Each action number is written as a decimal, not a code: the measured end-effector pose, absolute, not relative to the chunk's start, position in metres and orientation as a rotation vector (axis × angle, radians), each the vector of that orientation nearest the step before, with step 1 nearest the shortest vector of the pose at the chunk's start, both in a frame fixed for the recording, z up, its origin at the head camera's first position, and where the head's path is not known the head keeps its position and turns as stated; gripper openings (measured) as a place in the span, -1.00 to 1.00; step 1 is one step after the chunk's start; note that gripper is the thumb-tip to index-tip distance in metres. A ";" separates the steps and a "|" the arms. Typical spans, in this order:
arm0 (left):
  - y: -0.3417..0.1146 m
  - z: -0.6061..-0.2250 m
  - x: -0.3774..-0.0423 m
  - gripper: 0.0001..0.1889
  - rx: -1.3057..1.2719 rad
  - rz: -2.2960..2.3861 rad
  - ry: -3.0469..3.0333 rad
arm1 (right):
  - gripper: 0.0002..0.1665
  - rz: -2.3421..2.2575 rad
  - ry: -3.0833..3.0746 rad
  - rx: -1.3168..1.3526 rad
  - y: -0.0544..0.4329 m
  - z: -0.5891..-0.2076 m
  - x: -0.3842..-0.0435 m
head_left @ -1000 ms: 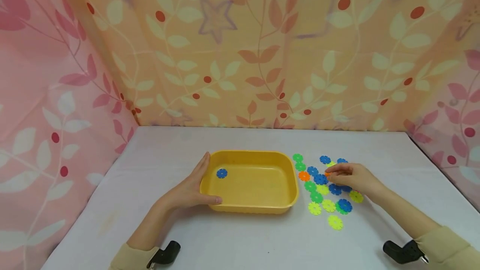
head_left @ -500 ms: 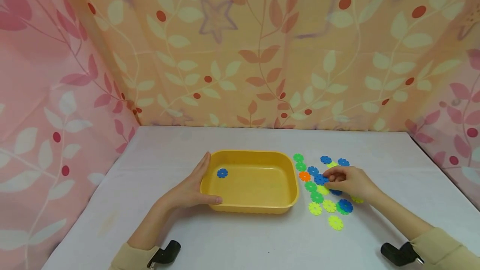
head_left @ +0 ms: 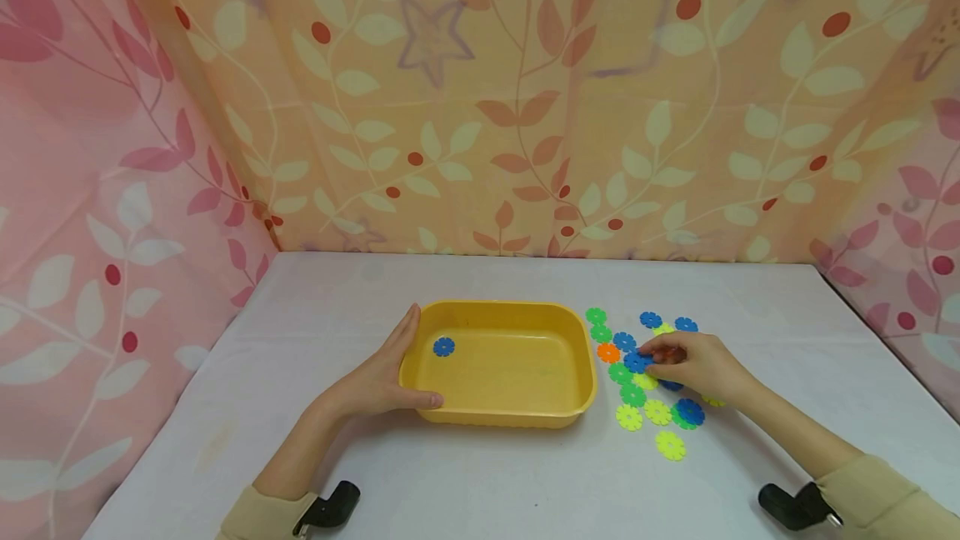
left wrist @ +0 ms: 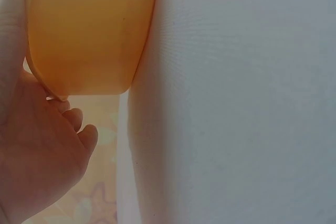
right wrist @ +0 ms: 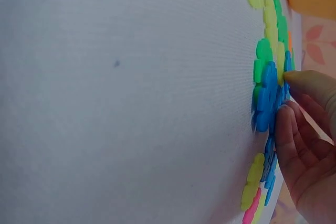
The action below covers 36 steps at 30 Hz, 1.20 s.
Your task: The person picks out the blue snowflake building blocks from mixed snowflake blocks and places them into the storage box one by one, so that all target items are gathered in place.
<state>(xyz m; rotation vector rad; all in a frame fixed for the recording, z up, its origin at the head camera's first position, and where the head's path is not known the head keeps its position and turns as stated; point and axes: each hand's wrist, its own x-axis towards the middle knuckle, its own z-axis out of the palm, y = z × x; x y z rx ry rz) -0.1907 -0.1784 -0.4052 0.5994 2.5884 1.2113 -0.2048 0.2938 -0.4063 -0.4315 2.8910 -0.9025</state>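
Note:
A yellow plastic tray (head_left: 510,369) stands on the white-covered table, with one blue notched plastic disc (head_left: 444,347) lying inside at its left. My left hand (head_left: 378,377) holds the tray's left end, thumb over the front rim and fingers along the far side; the left wrist view shows the fingertips by the rim. To the right of the tray, my right hand (head_left: 701,365) pinches another blue notched disc (head_left: 637,362) between thumb and fingertips, low over the scattered pieces. The right palm and fingers hide some of the pieces beneath.
Several green (head_left: 633,394), yellow (head_left: 671,445), orange (head_left: 608,352) and blue discs (head_left: 688,412) lie loose right of the tray, some overlapping. A patterned curtain (head_left: 525,107) hangs behind the table (head_left: 450,482). Black wrist mounts (head_left: 333,505) stick out from both sleeves.
My right hand has drawn slightly left and nearer, its fingertips coming onto the blue disc, which has shifted a little. The left hand and tray have stayed in place.

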 end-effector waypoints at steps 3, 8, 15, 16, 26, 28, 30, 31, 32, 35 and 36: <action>-0.179 -0.406 -0.191 0.37 0.603 1.209 2.591 | -0.71 -0.900 2.892 -0.435 0.294 -0.407 -0.205; -0.179 -0.404 -0.190 0.37 0.597 1.202 2.590 | -0.75 -0.903 2.893 -0.431 0.293 -0.408 -0.204; -0.178 -0.403 -0.189 0.38 0.591 1.199 2.587 | -0.79 -0.894 2.902 -0.449 0.293 -0.407 -0.204; -0.178 -0.403 -0.189 0.38 0.589 1.198 2.587 | -0.79 -0.891 2.905 -0.455 0.292 -0.407 -0.204; -0.178 -0.401 -0.188 0.38 0.582 1.198 2.585 | -0.80 -0.898 2.925 -0.478 0.291 -0.409 -0.205; -0.178 -0.401 -0.188 0.37 0.580 1.200 2.583 | -0.79 -0.920 2.927 -0.473 0.291 -0.409 -0.205; -0.178 -0.401 -0.188 0.38 0.578 1.202 2.581 | -0.77 -0.944 2.939 -0.460 0.290 -0.408 -0.205; -0.178 -0.400 -0.188 0.38 0.576 1.202 2.580 | -0.77 -0.956 2.948 -0.448 0.290 -0.408 -0.205; -0.178 -0.400 -0.188 0.38 0.574 1.203 2.580 | -0.76 -0.970 2.956 -0.444 0.289 -0.407 -0.205; -0.178 -0.401 -0.188 0.38 0.570 1.206 2.576 | -0.74 -1.023 2.965 -0.422 0.284 -0.402 -0.207; -0.178 -0.401 -0.188 0.38 0.569 1.206 2.576 | -0.73 -1.046 2.958 -0.409 0.281 -0.399 -0.208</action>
